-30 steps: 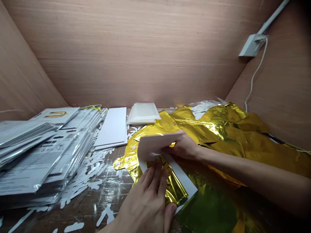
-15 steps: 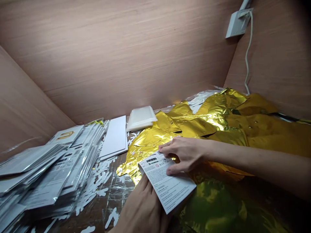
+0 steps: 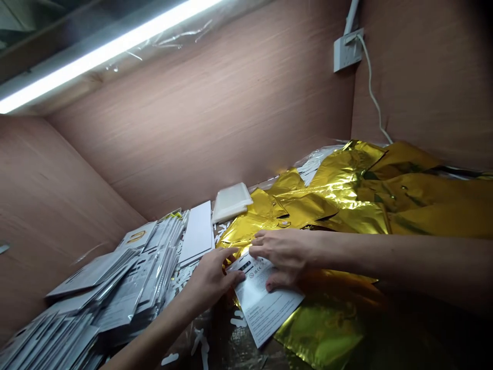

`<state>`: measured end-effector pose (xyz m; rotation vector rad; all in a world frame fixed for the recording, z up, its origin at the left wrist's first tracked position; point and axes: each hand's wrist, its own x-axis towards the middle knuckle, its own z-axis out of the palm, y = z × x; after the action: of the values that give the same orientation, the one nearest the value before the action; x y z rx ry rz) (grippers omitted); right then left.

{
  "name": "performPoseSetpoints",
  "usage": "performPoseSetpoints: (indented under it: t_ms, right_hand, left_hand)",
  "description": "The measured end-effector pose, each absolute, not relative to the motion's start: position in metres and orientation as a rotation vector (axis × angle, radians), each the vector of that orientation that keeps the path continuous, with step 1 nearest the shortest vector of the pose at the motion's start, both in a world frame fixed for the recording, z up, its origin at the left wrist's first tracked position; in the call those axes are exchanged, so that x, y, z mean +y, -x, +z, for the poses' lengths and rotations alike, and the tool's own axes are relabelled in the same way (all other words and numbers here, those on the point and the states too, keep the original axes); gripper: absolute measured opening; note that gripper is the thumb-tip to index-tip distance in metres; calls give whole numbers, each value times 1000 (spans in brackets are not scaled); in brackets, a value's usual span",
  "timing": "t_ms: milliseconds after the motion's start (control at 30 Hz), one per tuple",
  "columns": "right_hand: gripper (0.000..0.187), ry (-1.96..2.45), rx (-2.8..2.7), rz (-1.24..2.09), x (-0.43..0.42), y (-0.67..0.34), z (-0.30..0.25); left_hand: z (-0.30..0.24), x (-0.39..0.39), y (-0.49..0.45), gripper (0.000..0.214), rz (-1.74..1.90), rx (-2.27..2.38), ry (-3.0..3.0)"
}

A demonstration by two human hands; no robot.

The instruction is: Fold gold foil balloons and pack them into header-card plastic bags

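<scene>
A printed white card (image 3: 265, 313) with small text and a warning block lies tilted between my hands. My left hand (image 3: 213, 275) pinches its upper left edge, thumb on top and fingers behind. From the right, my right hand (image 3: 283, 257) grips the card's upper right side, its thumb lying on the printed face. Beneath and behind the card spreads a pile of shiny gold foil balloons (image 3: 327, 200), flat and uninflated. One gold foil piece (image 3: 323, 329) hangs near the front, below my right forearm.
Stacks of packaged cards in clear sleeves (image 3: 127, 288) fill the left side. White boards (image 3: 196, 231) and a pale translucent stack (image 3: 231, 201) stand behind. White paper scraps (image 3: 200, 341) litter the table. A socket with a cable (image 3: 347, 50) and a lit tube lamp (image 3: 115, 49) are above.
My left hand has come from beneath the card to its upper left edge. The right hand keeps its hold. The view has tilted up, bringing the lamp into sight.
</scene>
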<state>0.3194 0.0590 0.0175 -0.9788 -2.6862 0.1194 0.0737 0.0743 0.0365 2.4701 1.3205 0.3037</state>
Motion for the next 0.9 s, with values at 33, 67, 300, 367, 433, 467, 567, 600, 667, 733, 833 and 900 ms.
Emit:
performPoseSetpoints:
  t_ms: [33,67,300,367,433,467,567,600,667,733,833,900]
  right_hand:
    - [64,952,-2713,92,61,-319,18]
    - [72,936,-2724,78,64,-319,18]
    - [101,783,-2577,237,83,-322,20]
    - [114,754,-2468,394,89,-321,19]
    - [118,858,-2262,599,96,-321,18]
    - [110,924,-2129,744,99,-322,18]
    - [56,1032,-1806,1159,102,-327,21]
    - [46,1033,-1765,1240,99,-329,21]
    - [47,1029,-1753,1293,90,-329,21]
    - [52,1012,-1679,1345,76,-324,18]
    - [56,1054,-1549,1344,58,-314,8]
    - [58,1152,-1524,1237,51,-311,2]
  left_hand:
    - [37,83,-77,45,254,1306,-2416]
    - [36,91,-79,46,225,1290,-2369]
    - [30,108,-67,44,314,1023,-2100]
    - [28,105,-64,49,424,975,-1972]
    - [24,104,-62,50,567,957,-1828]
    - [22,104,-61,49,649,953,-1754]
    - [14,106,-61,47,902,933,-1532]
    - [11,107,-61,46,977,920,-1458]
    - [4,107,-63,48,1104,885,-1316]
    - [-3,106,-67,51,1194,841,-1192]
    - [-9,101,-73,49,1258,792,-1076]
    - [-9,98,-75,44,1254,781,-1050]
